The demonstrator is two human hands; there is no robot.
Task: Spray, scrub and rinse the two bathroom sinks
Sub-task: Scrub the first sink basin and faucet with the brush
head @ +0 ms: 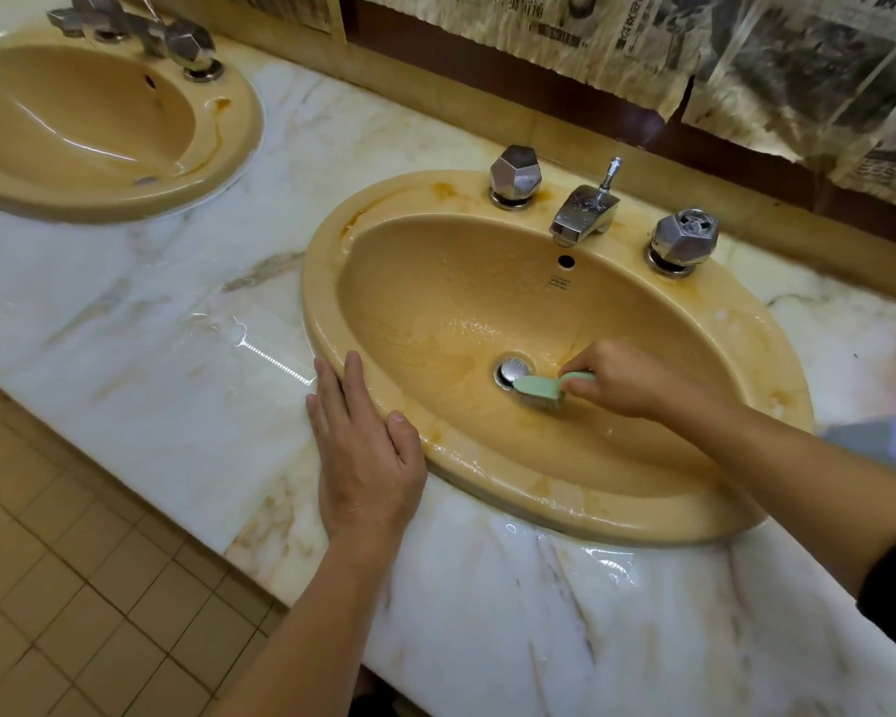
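Two tan oval sinks sit in a white marble counter. The near sink (487,302) is wet, with orange-brown stains on its rim and basin. My right hand (622,377) grips a pale green scrub brush (541,388), whose bristles press on the basin floor just right of the metal drain (510,370). My left hand (363,452) lies flat, fingers together, on the sink's front-left rim and the counter, holding nothing. The far sink (89,121) lies at the upper left, glossy and wet.
A chrome spout (583,214) and two faceted chrome knobs (516,175) (686,240) stand behind the near sink; similar taps (141,31) stand behind the far one. Newspaper sheets (746,59) hang on the back wall. The wet marble counter (187,323) ends over a tan tiled floor (63,613).
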